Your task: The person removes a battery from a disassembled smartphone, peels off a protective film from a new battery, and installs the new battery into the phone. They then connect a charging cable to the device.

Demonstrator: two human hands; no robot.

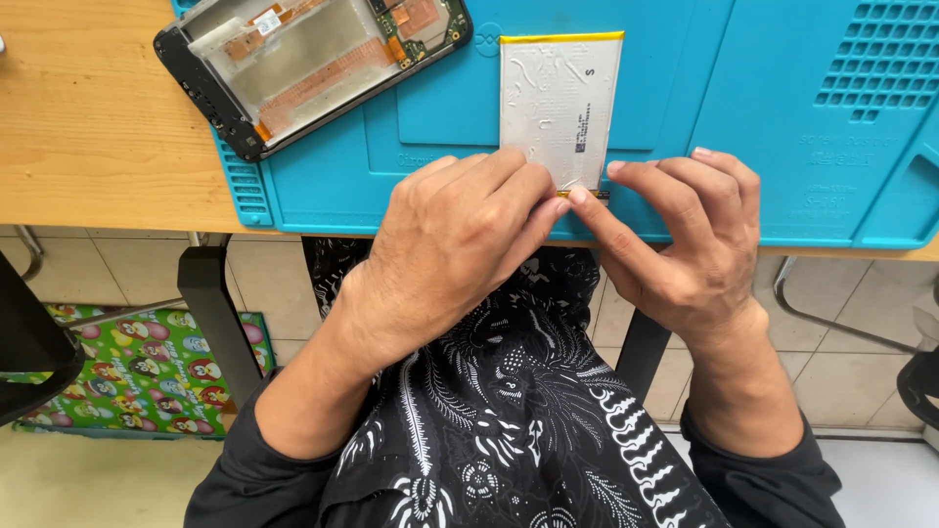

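Battery (558, 98) on mat (782, 117), opened tablet (313, 64) to its left, overhanging the table (88, 127)

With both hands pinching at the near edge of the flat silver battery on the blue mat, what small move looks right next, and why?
Probably a slow peel at the near edge. The left hand and right hand meet fingertip to fingertip at the silver battery, where a small dark strip shows between them. The battery lies flat on the blue mat, apart from the opened device, so little else needs moving.

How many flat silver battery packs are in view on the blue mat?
1. The silver battery pack lies on the blue mat, its near edge pinched by the left hand and right hand. The opened device lies up-left; another could be hidden inside.
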